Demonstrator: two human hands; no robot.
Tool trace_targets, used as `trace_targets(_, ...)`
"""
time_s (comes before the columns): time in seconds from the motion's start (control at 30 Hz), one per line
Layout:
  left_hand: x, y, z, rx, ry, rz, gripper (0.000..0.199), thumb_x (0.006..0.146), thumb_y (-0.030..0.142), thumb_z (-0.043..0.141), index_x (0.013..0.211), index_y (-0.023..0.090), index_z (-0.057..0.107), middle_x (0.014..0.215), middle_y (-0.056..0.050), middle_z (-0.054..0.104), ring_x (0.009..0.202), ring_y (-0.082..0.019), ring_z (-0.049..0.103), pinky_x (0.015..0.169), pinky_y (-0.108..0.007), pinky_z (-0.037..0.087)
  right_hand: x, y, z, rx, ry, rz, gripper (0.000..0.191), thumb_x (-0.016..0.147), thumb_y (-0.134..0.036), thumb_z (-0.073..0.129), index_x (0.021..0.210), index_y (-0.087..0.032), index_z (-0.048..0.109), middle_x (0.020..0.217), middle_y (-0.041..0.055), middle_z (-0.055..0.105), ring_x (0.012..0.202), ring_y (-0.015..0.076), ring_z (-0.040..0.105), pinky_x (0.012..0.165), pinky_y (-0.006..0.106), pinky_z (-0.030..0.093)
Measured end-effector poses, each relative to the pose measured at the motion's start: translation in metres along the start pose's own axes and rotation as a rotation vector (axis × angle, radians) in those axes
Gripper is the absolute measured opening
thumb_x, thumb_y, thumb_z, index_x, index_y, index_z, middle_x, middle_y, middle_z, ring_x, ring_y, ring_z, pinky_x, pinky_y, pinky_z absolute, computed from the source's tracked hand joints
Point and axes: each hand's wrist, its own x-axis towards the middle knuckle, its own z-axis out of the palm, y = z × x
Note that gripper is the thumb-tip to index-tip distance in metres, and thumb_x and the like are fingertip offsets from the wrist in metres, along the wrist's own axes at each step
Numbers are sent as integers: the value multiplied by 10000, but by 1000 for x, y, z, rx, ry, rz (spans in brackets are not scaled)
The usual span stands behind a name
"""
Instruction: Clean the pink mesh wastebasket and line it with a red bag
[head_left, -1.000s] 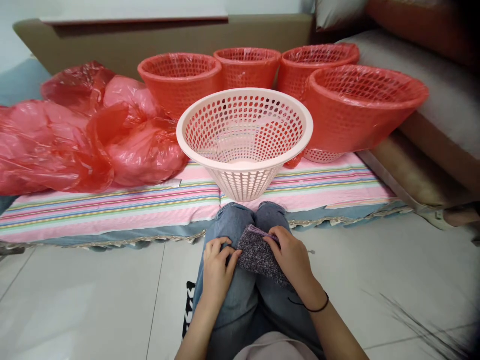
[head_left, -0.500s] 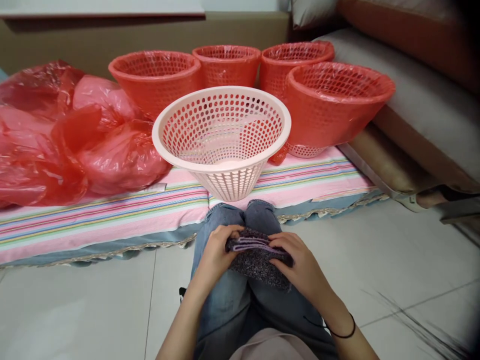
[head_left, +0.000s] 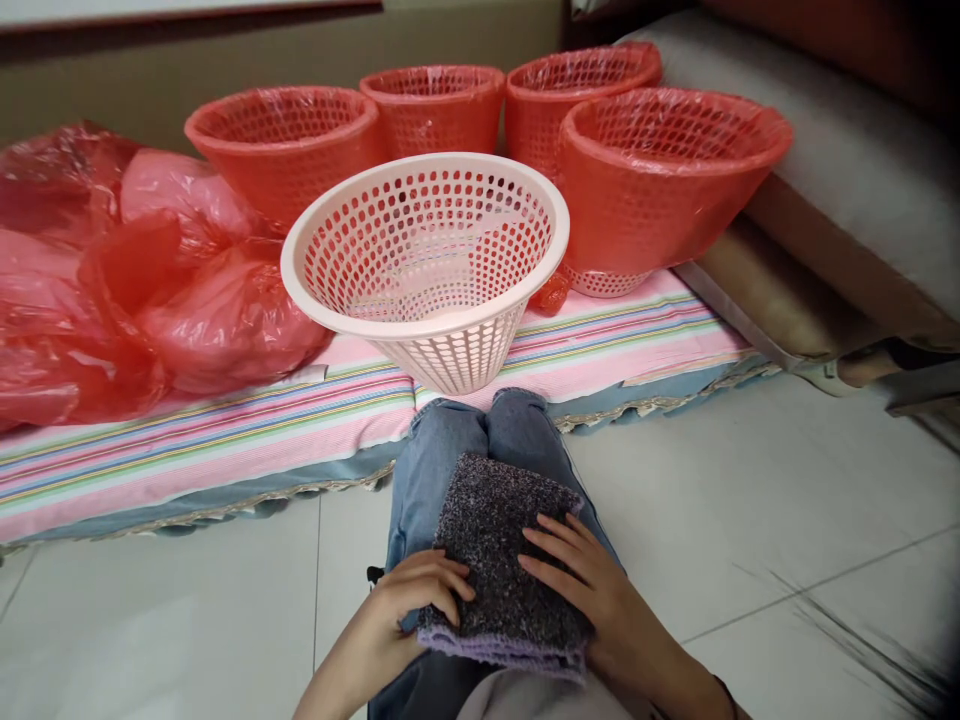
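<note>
Folded cloth [head_left: 501, 545] lies on lap, across jeans [head_left: 450, 450], speckled grey side up, lilac edge toward body. Left hand [head_left: 409, 610] curled on near left corner, fingers on top, thumb hidden, seems to pinch it. Right hand [head_left: 581, 585] flat, fingers spread, pressing cloth down, gripping nothing. Cloth looks soft, light, limp, fuzzy, not slippery, not fragile; layers likely to slide apart. Best held at folded edge or both near corners, pinching all layers. Pale basket [head_left: 424, 260] just past knees on striped mat [head_left: 225, 430]; red baskets [head_left: 660, 180] behind; red bags [head_left: 135, 290] at left.
</note>
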Motion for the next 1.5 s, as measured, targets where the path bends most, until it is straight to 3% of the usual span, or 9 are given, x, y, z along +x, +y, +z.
trace_targets(0.2, -15, -15, 6, -46, 96, 24, 34, 898, 281, 632, 926, 290, 649, 1058, -4, 758, 1085, -185, 673, 1054, -356, 436, -13, 21, 40, -24, 124, -75, 484, 940, -209, 422, 1421, -234, 473, 1407, 78, 574, 1435, 248, 362, 1169, 549, 287)
trace_targets(0.4, 2, -24, 3, 263, 236, -26, 382, 770, 330, 777, 1132, 327, 655, 1136, -19, 721, 1102, -230, 627, 958, -343, 442, -6, 23, 40, 306, 275, 63, 412, 949, -513, 391, 1220, -274, 589, 1212, 73, 699, 1281, 290, 546, 1153, 604, 243)
trace_targets(0.6, 36, -34, 8, 419, 520, -66, 170, 873, 366, 628, 966, 231, 676, 848, -17, 728, 803, -209, 641, 754, -312, 473, 6, 9, 37, 529, 499, 572, 311, 881, -458, 548, 1033, -214, 667, 998, 92, 731, 916, 240, 698, 844, 373, 546)
trace_targets(0.83, 53, -28, 6, 561, 530, -127, 309, 908, 435, 539, 680, 227, 529, 635, 4, 606, 755, -218, 617, 738, -314, 470, 29, -5, 20, 675, 514, 872, 404, 837, -510, 612, 1049, -174, 683, 1009, 84, 733, 938, 252, 672, 828, 340, 543)
trace_targets(1.1, 61, -25, 4, 545, 444, -289, 456, 882, 448, 553, 525, 216, 391, 484, 49, 391, 566, -166, 517, 731, -324, 463, 36, 9, 26, 401, 560, 767, 253, 817, -394, 565, 811, -169, 680, 720, 39, 681, 695, 215, 624, 661, 309, 506)
trace_targets(1.2, 64, -19, 3, 530, 467, -310, 361, 879, 438, 583, 600, 214, 535, 507, 46, 446, 581, -174, 542, 720, -329, 478, 37, 12, 29, 339, 546, 776, 246, 824, -412, 569, 820, -176, 640, 686, 24, 654, 631, 197, 609, 601, 295, 494)
trace_targets(1.27, 64, -15, 3, 518, 507, -274, 200, 877, 412, 611, 887, 221, 669, 610, 32, 570, 634, -185, 589, 724, -332, 497, 35, 11, 29, 328, 549, 773, 256, 830, -409, 583, 938, -177, 605, 773, 31, 676, 683, 199, 641, 632, 297, 519)
trace_targets(1.33, 63, -12, 2, 515, 541, -181, 300, 885, 370, 621, 1158, 246, 635, 814, -7, 683, 760, -199, 644, 778, -350, 516, 34, 11, 28, 303, 580, 741, 334, 838, -377, 591, 1105, -179, 551, 956, 66, 696, 835, 214, 676, 742, 320, 548)
trace_targets(1.5, 70, -13, -5, 540, 519, 65, 122, 914, 262, 575, 971, 245, 682, 1259, -79, 662, 1148, -245, 619, 1030, -470, 443, 38, 9, 16, 146, 627, 552, 327, 877, -289, 579, 1196, -220, 561, 1156, 98, 620, 1100, 234, 602, 956, 398, 500)
